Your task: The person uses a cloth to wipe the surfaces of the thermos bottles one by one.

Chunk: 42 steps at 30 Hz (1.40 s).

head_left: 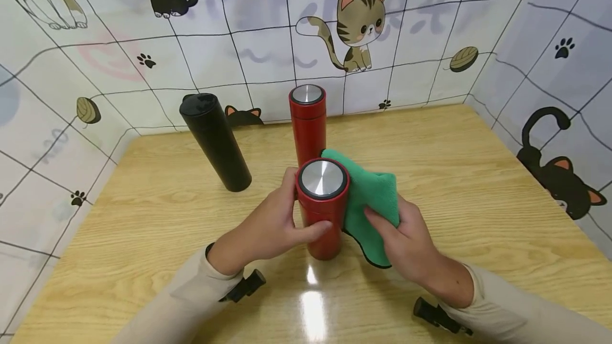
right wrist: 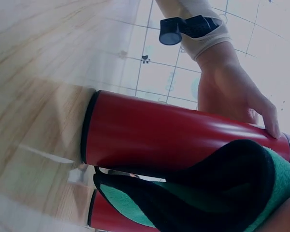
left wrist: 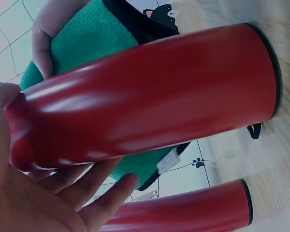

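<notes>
In the head view my left hand (head_left: 268, 227) grips the upper body of a red thermos flask (head_left: 323, 209) with a silver-topped lid, thumb on the near side. My right hand (head_left: 415, 246) holds a green cloth (head_left: 365, 190) with dark edging, pressed to the flask's right side. The left wrist view shows the flask (left wrist: 164, 92) with the cloth (left wrist: 87, 38) behind it, a white tag hanging from the cloth's edge. From the right wrist, the cloth (right wrist: 285, 169) folds over close to the flask (right wrist: 159, 130), whose base is near the tabletop.
Another red flask (head_left: 308, 129) stands right behind the held one. A black flask (head_left: 217, 145) stands to the left on the wood-grain table (head_left: 158, 216). Walls covered in a cat-pattern sheet (head_left: 258, 52) enclose the table's back and sides.
</notes>
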Available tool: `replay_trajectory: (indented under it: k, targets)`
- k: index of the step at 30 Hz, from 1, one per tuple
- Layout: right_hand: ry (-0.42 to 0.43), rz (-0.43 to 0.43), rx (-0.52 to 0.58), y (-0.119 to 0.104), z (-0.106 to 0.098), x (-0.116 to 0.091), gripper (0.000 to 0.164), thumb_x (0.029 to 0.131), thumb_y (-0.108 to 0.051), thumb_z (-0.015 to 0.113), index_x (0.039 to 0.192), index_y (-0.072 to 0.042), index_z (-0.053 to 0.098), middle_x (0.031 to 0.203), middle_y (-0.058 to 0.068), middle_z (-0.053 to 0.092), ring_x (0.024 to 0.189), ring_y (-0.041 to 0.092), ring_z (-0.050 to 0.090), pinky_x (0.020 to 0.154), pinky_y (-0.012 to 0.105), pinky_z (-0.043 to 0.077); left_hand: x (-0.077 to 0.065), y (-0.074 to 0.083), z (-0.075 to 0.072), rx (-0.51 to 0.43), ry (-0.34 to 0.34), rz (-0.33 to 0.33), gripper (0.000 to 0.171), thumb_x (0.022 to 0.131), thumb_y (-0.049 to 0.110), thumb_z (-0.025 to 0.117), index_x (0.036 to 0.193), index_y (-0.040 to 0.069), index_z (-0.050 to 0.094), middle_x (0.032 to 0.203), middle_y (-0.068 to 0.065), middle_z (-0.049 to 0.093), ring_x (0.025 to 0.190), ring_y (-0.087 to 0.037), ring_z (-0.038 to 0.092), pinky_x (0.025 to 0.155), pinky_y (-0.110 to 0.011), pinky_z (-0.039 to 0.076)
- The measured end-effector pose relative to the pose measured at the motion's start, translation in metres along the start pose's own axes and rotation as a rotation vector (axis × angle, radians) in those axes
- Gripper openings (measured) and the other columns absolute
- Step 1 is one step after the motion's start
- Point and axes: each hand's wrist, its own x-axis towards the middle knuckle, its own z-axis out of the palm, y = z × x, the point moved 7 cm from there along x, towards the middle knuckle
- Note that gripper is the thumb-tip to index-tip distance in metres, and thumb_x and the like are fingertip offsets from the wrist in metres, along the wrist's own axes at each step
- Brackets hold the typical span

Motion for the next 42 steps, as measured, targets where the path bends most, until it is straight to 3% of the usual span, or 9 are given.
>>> replay_trajectory:
  k: [4,10,14,17,20,26,29,36,42]
  targets:
    - [0.058,-0.064,0.001,-0.003,-0.002,-0.001,0.043,0.089,0.019,0.053,0.129,0.006,0.060,0.123,-0.009,0.068,0.113,0.005,0.065,0.093,0.019,0.054,0.000,-0.001,0.002,-0.053,0.001,-0.020,0.079,0.082,0.025,0.083,0.139,0.016,0.029,0.134,0.009,0.057,0.125,-0.007,0.057,0.106,-0.033,0.050]
    - [0.092,-0.158,0.061,-0.005,-0.004,-0.002,0.049,0.085,0.023,0.052,0.126,0.001,0.064,0.121,-0.004,0.070,0.111,0.007,0.067,0.092,0.019,0.054,0.000,0.000,0.002,-0.055,0.013,-0.047,0.096,0.079,0.030,0.086,0.150,0.033,0.021,0.137,0.013,0.053,0.129,-0.005,0.052,0.106,-0.036,0.049]
    - [0.031,-0.105,0.025,-0.001,-0.001,-0.001,0.044,0.089,0.019,0.052,0.130,0.005,0.060,0.123,-0.003,0.069,0.112,0.006,0.066,0.091,0.020,0.056,0.001,0.000,0.001,-0.058,0.040,-0.064,0.099,0.078,0.032,0.087,0.152,0.038,0.021,0.138,0.015,0.050,0.131,-0.005,0.048,0.107,-0.040,0.048]
    - [-0.034,-0.015,-0.039,0.004,0.004,-0.001,0.042,0.092,0.015,0.053,0.132,0.004,0.058,0.123,0.005,0.069,0.110,0.005,0.066,0.089,0.021,0.057,0.001,-0.001,0.000,-0.092,0.058,-0.072,0.102,0.077,0.029,0.088,0.154,0.034,0.020,0.139,0.013,0.051,0.132,-0.006,0.048,0.108,-0.041,0.047]
    - [-0.052,0.017,-0.095,0.005,0.006,-0.001,0.040,0.091,0.013,0.057,0.129,0.001,0.061,0.118,0.012,0.070,0.106,0.004,0.067,0.086,0.021,0.057,0.001,0.000,-0.001,-0.116,0.077,-0.054,0.107,0.077,0.025,0.088,0.156,0.030,0.016,0.140,0.010,0.052,0.131,-0.008,0.049,0.109,-0.041,0.046]
    - [0.006,-0.157,-0.033,-0.004,0.003,-0.003,0.046,0.084,0.022,0.055,0.127,0.005,0.062,0.122,-0.002,0.070,0.111,0.005,0.066,0.091,0.019,0.055,0.002,0.002,-0.002,-0.156,0.101,-0.021,0.113,0.075,0.017,0.089,0.157,0.030,0.012,0.139,0.007,0.054,0.130,-0.009,0.052,0.106,-0.039,0.049]
    - [0.009,-0.195,0.012,-0.006,0.002,-0.003,0.046,0.086,0.021,0.053,0.130,0.007,0.059,0.126,-0.005,0.068,0.115,0.006,0.065,0.094,0.019,0.054,0.002,0.002,-0.001,-0.163,0.107,-0.030,0.111,0.075,0.018,0.089,0.156,0.030,0.013,0.139,0.007,0.054,0.129,-0.008,0.052,0.104,-0.038,0.050]
    - [-0.048,-0.047,-0.096,0.001,0.006,0.000,0.043,0.092,0.013,0.054,0.132,0.001,0.059,0.121,0.013,0.068,0.110,0.005,0.066,0.089,0.020,0.056,0.001,0.004,0.000,-0.119,0.090,-0.017,0.103,0.078,0.025,0.087,0.154,0.029,0.018,0.137,0.010,0.055,0.128,-0.007,0.052,0.106,-0.038,0.049]
    - [0.001,-0.046,-0.015,0.001,0.003,-0.002,0.042,0.091,0.015,0.053,0.131,0.003,0.060,0.123,-0.002,0.069,0.110,0.005,0.066,0.090,0.019,0.055,-0.003,0.009,0.001,-0.022,0.033,-0.008,0.091,0.082,0.031,0.077,0.152,0.034,0.019,0.135,0.013,0.055,0.127,-0.006,0.051,0.105,-0.040,0.050]
